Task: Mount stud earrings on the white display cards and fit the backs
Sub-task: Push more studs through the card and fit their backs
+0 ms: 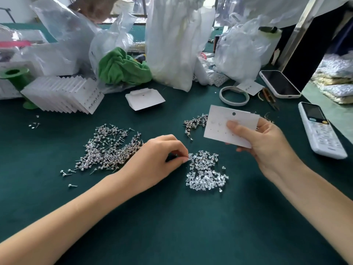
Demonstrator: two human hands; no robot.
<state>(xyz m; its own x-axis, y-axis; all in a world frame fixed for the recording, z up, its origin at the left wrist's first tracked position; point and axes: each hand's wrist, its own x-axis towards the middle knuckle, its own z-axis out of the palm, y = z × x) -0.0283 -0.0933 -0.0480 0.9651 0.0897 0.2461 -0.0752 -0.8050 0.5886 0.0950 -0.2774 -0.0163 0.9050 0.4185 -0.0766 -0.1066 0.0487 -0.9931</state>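
Picking a back for a held card
Left hand fingertips pinch at clear backs; right hand grips white card tilted up, holes accessible.

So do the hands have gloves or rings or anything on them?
No. The left hand and the right hand are both bare: no gloves, rings, watch or bracelet show. The forearms are bare too, with no sleeves in view. The nails look short and unpainted.
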